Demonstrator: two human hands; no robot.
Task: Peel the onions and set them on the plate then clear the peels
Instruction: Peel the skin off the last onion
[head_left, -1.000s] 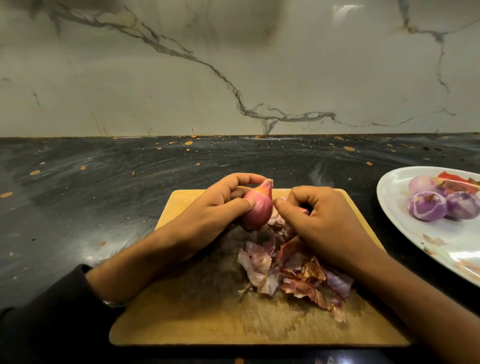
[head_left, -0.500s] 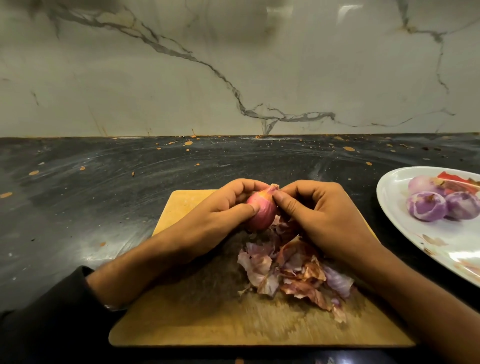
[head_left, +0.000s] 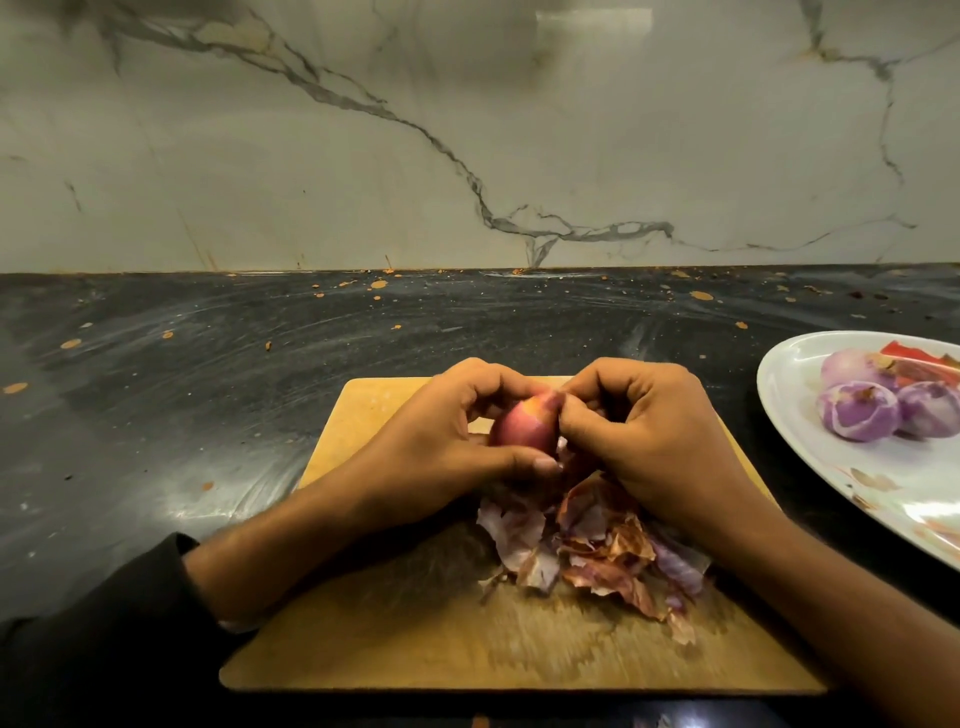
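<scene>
Over the wooden cutting board (head_left: 395, 639), the left hand (head_left: 441, 441) grips a pink-skinned onion (head_left: 524, 428), thumb beneath it and fingers curled over its top. The right hand (head_left: 644, 441) pinches at the onion's upper tip. Just nearer than the hands, a heap of dry peels (head_left: 587, 556) lies on the board. To the board's right, apart from it, a white plate (head_left: 810, 467) holds peeled purple onions (head_left: 857, 418). The board rests on a dark, speckled countertop (head_left: 208, 389).

scuffed wooden board (head_left: 395, 644), papery peels (head_left: 602, 556), glossy plate (head_left: 779, 395) (white), polished counter (head_left: 208, 395).
</scene>
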